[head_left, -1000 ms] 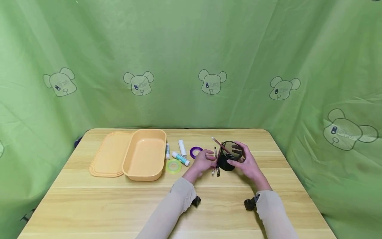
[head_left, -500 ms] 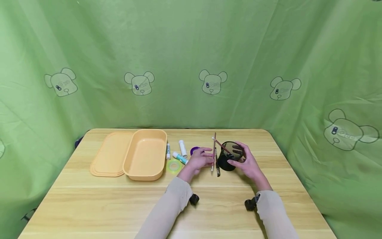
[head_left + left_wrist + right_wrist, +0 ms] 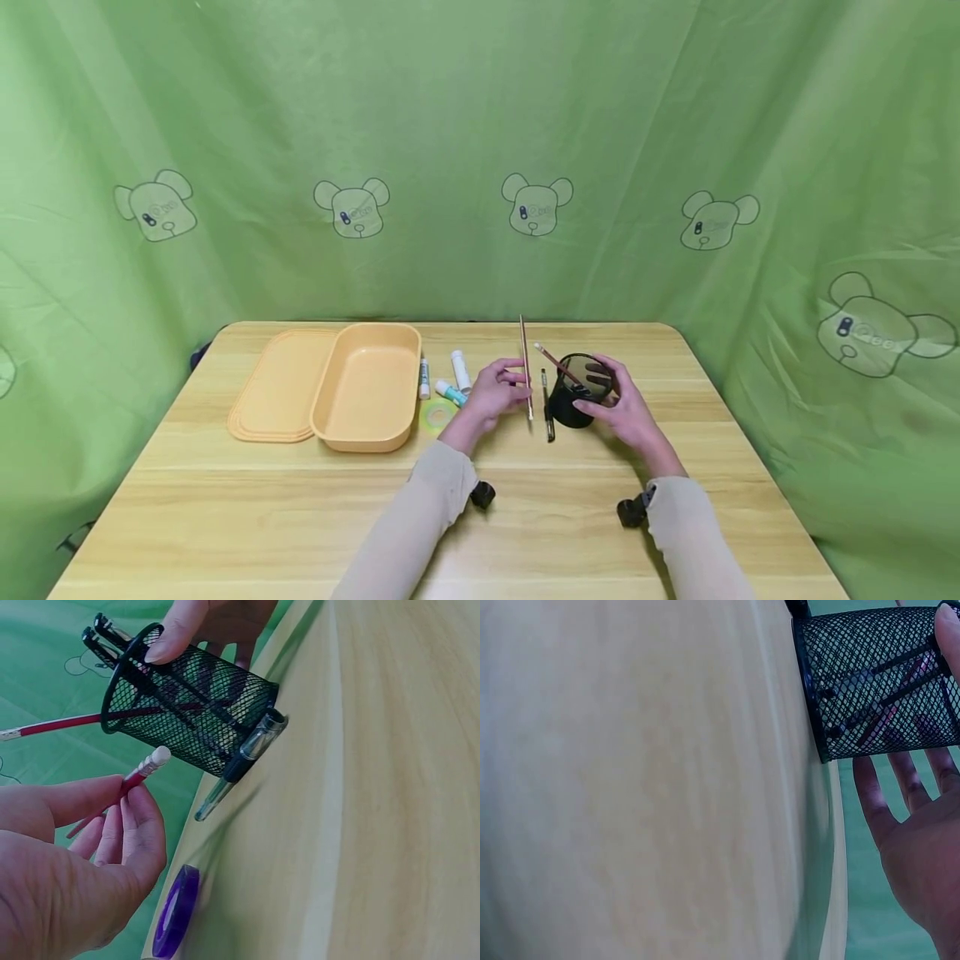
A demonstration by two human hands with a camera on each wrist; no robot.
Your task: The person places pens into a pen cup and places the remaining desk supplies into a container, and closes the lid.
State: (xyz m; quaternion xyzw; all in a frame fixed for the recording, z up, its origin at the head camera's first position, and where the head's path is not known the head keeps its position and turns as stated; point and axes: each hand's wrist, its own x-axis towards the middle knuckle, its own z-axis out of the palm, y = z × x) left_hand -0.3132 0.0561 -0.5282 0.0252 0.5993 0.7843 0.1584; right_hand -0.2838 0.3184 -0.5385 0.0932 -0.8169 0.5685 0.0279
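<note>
My left hand pinches a red pencil between thumb and fingers, left of the cup; its white eraser end points toward the cup in the left wrist view. My right hand grips the black mesh pen cup around its right side, thumb near the rim. Inside the cup lean another red pencil and two black pens. A black gel pen lies on the table just left of the cup. A purple tape roll sits below the left hand, hidden from the head view.
Left of the hands lie several glue sticks and a yellow-green tape roll. Farther left stands an open peach box, beside its flat lid. A green curtain hangs behind the wooden table.
My left hand has moved left, taking the red pencil away from the cup and turning its far end leftward. It now covers the purple tape in the head view. My right hand stays on the cup.
</note>
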